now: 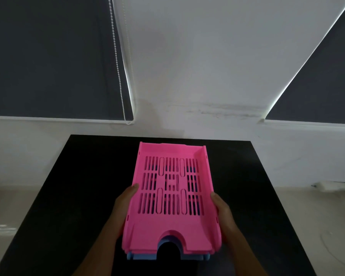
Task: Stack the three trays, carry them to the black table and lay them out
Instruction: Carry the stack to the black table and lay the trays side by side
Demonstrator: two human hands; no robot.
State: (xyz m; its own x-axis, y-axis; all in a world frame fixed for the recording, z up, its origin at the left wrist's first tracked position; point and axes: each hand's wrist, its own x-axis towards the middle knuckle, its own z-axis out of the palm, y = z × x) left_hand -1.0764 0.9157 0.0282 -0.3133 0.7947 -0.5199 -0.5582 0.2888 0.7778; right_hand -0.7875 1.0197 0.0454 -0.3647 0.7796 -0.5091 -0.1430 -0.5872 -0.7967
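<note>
A stack of slotted plastic trays is over the middle of the black table point(84, 186). The top tray is pink point(171, 232); a second pink rim shows just beneath its front edge, and a blue tray point(143, 256) peeks out at the bottom front. My left hand point(126, 204) grips the stack's left side, with fingers under it and the thumb on the rim. My right hand point(222, 212) grips the right side the same way. Whether the stack rests on the table or hovers just above it, I cannot tell.
The table stands against a white wall point(187, 76), with dark roller blinds point(48, 56) to the left and right and a bead cord point(118, 66) hanging by the left one. Pale floor lies on both sides of the table, with a white cable point(327, 185) on the right.
</note>
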